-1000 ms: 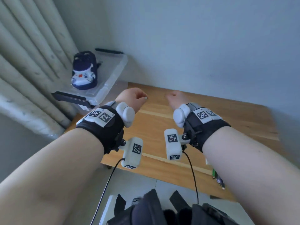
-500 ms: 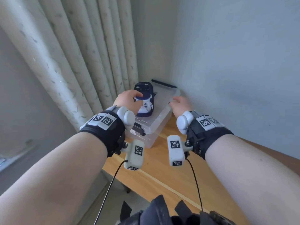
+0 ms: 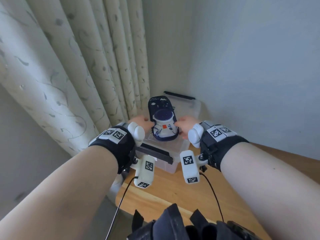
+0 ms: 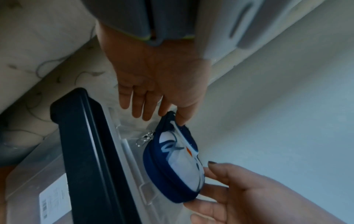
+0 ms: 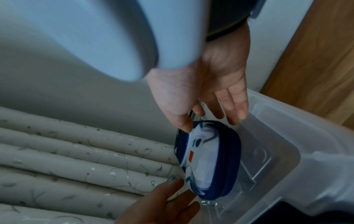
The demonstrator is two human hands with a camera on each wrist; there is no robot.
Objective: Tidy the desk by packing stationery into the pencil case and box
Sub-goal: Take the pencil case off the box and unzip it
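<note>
A navy pencil case (image 3: 162, 122) with a white astronaut on it lies on the lid of a clear plastic box (image 3: 174, 148) in the desk's far left corner. My left hand (image 3: 148, 122) grips the case's left edge, and the left wrist view shows the thumb on top of the pencil case (image 4: 176, 163) with fingers at its side. My right hand (image 3: 178, 125) grips the right edge. In the right wrist view its thumb presses the pencil case (image 5: 208, 160) from above, with fingers behind it. The zip pull (image 4: 144, 138) hangs at the near end.
The box has black latches at the near end (image 3: 155, 153) and far end (image 3: 178, 96). Patterned curtains (image 3: 78, 75) hang close on the left and a pale wall (image 3: 251, 75) stands behind. Bare wooden desk (image 3: 173, 193) lies in front of the box.
The view swung left from the open desk to the box in the corner. Both hands reached forward to the pencil case and now grip its two sides.
</note>
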